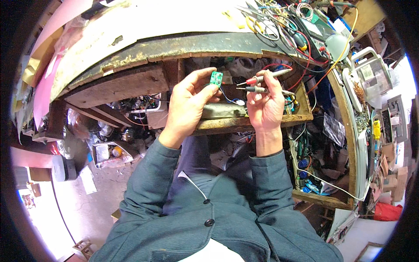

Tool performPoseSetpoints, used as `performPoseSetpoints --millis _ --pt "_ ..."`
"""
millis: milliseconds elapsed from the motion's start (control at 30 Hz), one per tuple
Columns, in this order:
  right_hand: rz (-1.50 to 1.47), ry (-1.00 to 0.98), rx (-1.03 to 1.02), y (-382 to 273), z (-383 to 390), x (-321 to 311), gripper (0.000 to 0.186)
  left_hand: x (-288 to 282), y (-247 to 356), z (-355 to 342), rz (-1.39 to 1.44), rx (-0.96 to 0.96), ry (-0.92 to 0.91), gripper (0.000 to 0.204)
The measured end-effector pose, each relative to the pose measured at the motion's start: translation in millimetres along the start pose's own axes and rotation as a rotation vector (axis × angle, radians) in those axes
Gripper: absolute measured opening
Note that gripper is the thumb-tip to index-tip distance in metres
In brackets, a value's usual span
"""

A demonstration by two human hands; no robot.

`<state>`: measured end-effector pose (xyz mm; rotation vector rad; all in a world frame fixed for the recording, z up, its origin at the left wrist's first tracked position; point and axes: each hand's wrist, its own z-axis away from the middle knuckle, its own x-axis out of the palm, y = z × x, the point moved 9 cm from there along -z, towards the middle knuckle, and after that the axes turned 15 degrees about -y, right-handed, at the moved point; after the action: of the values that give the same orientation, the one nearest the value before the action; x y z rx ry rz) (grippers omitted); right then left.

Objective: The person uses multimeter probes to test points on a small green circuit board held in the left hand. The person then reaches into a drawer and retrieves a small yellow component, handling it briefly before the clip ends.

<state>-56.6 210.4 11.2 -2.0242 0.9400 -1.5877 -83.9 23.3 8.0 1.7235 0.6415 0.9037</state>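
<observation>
My left hand (188, 105) holds a small green circuit board (215, 78) pinched between thumb and fingertips, raised in front of an open wooden drawer. My right hand (265, 101) grips two meter probes together: a red probe (266, 78) above and a black probe (255, 89) below. Both probe tips point left toward the board, a short gap away from it. A thin blue wire (227, 97) hangs from the board between the hands.
A worn wooden workbench (144, 30) curves across the top, with tangled wires and tools (283, 22) at its right end. The open drawer (301, 114) holds parts. A white plastic box (371, 70) and cluttered shelves stand at right. Debris lies on the floor (109, 153) at left.
</observation>
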Motion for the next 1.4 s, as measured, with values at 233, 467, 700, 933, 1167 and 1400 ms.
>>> performPoseSetpoints --millis 233,467,700,933,1167,1400 --pt "0.000 -0.024 -0.001 1 -1 2 0.017 -1 2 1 -0.011 0.013 0.003 0.041" --pt "0.079 0.011 -0.037 -2 0 9 0.015 3 4 1 -0.026 0.022 -0.015 0.040" --pt "0.147 0.043 -0.073 -7 0 8 0.012 4 2 -1 0.015 0.002 -0.026 0.042" --pt "0.149 0.049 -0.067 -5 0 11 0.011 4 4 0 -0.032 -0.008 -0.027 0.042" --pt "0.175 0.040 -0.074 -6 0 12 0.011 3 5 2 0.002 0.012 -0.017 0.044" --pt "0.225 0.028 -0.091 -6 1 17 0.011 2 4 1 0.021 0.006 -0.027 0.046"
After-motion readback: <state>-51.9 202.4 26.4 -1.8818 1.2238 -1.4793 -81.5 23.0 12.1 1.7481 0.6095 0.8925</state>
